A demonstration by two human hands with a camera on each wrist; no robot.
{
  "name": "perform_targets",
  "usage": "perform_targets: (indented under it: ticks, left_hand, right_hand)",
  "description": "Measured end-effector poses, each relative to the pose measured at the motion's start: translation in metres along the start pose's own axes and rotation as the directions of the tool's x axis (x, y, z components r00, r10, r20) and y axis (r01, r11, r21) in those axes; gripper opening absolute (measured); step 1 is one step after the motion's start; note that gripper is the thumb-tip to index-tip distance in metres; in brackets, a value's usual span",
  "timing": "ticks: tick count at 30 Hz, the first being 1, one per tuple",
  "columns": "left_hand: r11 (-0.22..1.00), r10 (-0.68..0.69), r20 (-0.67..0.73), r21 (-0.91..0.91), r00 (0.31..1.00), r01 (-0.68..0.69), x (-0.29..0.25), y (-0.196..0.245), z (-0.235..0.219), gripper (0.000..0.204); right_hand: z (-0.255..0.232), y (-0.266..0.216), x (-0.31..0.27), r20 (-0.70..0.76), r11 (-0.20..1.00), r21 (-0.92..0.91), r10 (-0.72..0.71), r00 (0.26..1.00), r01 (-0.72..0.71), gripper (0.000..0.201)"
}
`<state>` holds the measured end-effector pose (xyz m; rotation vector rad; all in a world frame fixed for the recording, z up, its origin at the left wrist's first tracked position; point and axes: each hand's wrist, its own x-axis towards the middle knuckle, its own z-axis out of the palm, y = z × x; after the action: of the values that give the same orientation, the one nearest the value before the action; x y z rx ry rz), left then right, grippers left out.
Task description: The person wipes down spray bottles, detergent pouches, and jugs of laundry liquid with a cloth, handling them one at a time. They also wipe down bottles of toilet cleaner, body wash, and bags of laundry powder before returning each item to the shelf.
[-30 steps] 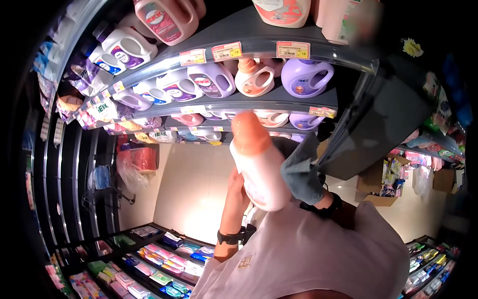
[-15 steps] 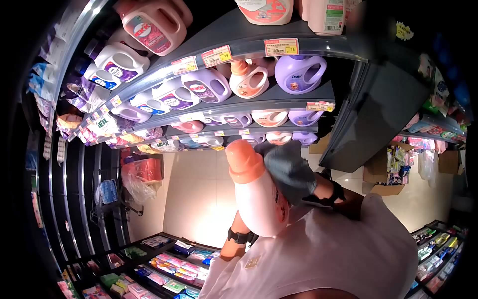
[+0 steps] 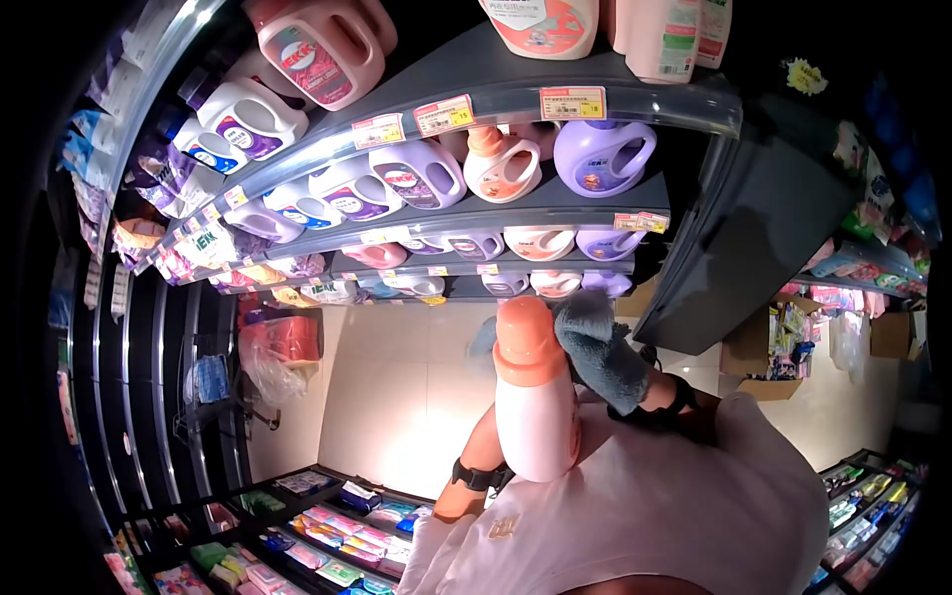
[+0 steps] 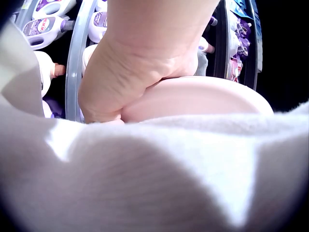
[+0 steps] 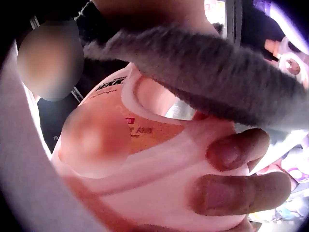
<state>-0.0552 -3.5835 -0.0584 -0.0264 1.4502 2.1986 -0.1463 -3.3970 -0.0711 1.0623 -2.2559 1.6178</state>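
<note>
A pale pink bottle (image 3: 535, 421) with an orange cap stands roughly upright against the light shirt in the head view. My left hand (image 4: 140, 72) grips the bottle (image 4: 193, 99) from its far side; its curled fingers (image 5: 239, 193) show on the bottle (image 5: 159, 193) in the right wrist view. A grey cloth (image 3: 603, 357) covers most of my right hand (image 3: 654, 389), which holds it beside the cap. The cloth (image 5: 207, 67) crosses above the bottle's handle in the right wrist view; the right fingertips are hidden.
Ahead, curved shelves (image 3: 426, 213) carry rows of detergent bottles, with price tags along the edges. A dark panel (image 3: 734, 238) stands at their right end, an open carton (image 3: 749, 347) beyond it. Low racks of packets (image 3: 347, 535) lie at the lower left; a red bin (image 3: 293, 337) is at left.
The bottle has moved lower and slightly right, and turned more upright, its label now facing aside. The right hand and cloth have shifted down beside the cap.
</note>
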Motion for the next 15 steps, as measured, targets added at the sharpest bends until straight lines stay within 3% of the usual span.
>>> perform_targets:
  ticks: [1, 2, 4, 5, 6, 7, 8, 9, 10, 12, 13, 14, 15]
  left_hand:
    - [0.999, -0.011, 0.008, 0.032, 1.0, 0.011, 0.001, 0.003, 0.002, 0.032]
    - [0.998, -0.019, 0.014, 0.065, 1.0, 0.018, 0.003, 0.006, 0.004, 0.031]
    - [0.994, -0.035, 0.014, 0.101, 0.999, 0.033, 0.006, 0.01, 0.01, 0.031]
    - [0.994, -0.036, 0.013, 0.1, 0.999, 0.035, 0.007, 0.013, 0.012, 0.031]
    - [0.963, -0.165, 0.032, 0.224, 0.986, 0.154, 0.011, 0.018, 0.014, 0.034]
    - [0.9, -0.293, 0.037, 0.346, 0.955, 0.263, 0.016, 0.023, 0.016, 0.039]
    - [0.811, -0.415, 0.025, 0.464, 0.909, 0.357, 0.018, 0.025, 0.017, 0.043]
    - [0.791, -0.29, 0.139, 0.591, 0.947, 0.155, 0.019, 0.001, -0.002, 0.042]
    - [0.791, -0.293, 0.141, 0.592, 0.946, 0.157, 0.019, -0.019, -0.013, 0.042]
    - [0.922, -0.289, 0.14, 0.306, 0.947, 0.237, 0.022, -0.054, -0.033, 0.039]
    - [0.952, -0.288, 0.138, 0.15, 0.948, 0.267, 0.024, -0.064, -0.039, 0.037]
    - [0.956, -0.288, 0.135, -0.01, 0.948, 0.292, 0.025, -0.068, -0.042, 0.036]
    - [0.905, -0.003, 0.15, 0.422, 0.989, -0.061, 0.004, -0.014, -0.003, 0.039]
  right_hand:
    - [0.004, 0.003, 0.004, 0.069, 0.952, -0.276, -0.116, 0.991, 0.131, 0.044]
    - [-0.001, 0.006, 0.006, 0.051, 0.942, -0.293, -0.158, 0.986, 0.166, 0.042]
    - [-0.018, -0.003, 0.013, 0.194, 0.871, -0.436, -0.157, 0.969, 0.228, 0.04]
    - [-0.026, 0.002, 0.027, 0.207, 0.945, -0.247, -0.164, 0.965, 0.214, 0.038]
    - [-0.032, 0.0, 0.036, 0.205, 0.946, -0.248, -0.161, 0.965, 0.21, 0.038]
    - [-0.036, -0.003, 0.043, 0.224, 0.999, 0.0, -0.037, 0.974, 0.038, 0.038]
    - [-0.036, -0.005, 0.047, 0.272, 0.96, 0.241, 0.077, 0.959, -0.145, 0.037]
    - [-0.033, -0.007, 0.048, 0.198, 0.985, 0.16, 0.035, 0.98, -0.068, 0.036]
    - [-0.028, -0.01, 0.047, 0.195, 0.985, 0.159, 0.039, 0.98, -0.071, 0.036]
    - [-0.016, -0.009, 0.042, 0.167, 0.77, 0.516, 0.338, 0.926, -0.374, 0.023]
    - [0.004, 0.031, 0.023, 0.335, 0.695, 0.58, 0.273, 0.902, -0.426, 0.031]
    - [0.005, 0.052, -0.009, 0.364, 0.869, 0.338, 0.234, 0.902, -0.362, 0.037]
    - [-0.004, 0.031, 0.002, 0.433, 0.827, 0.353, 0.27, 0.86, -0.438, 0.038]
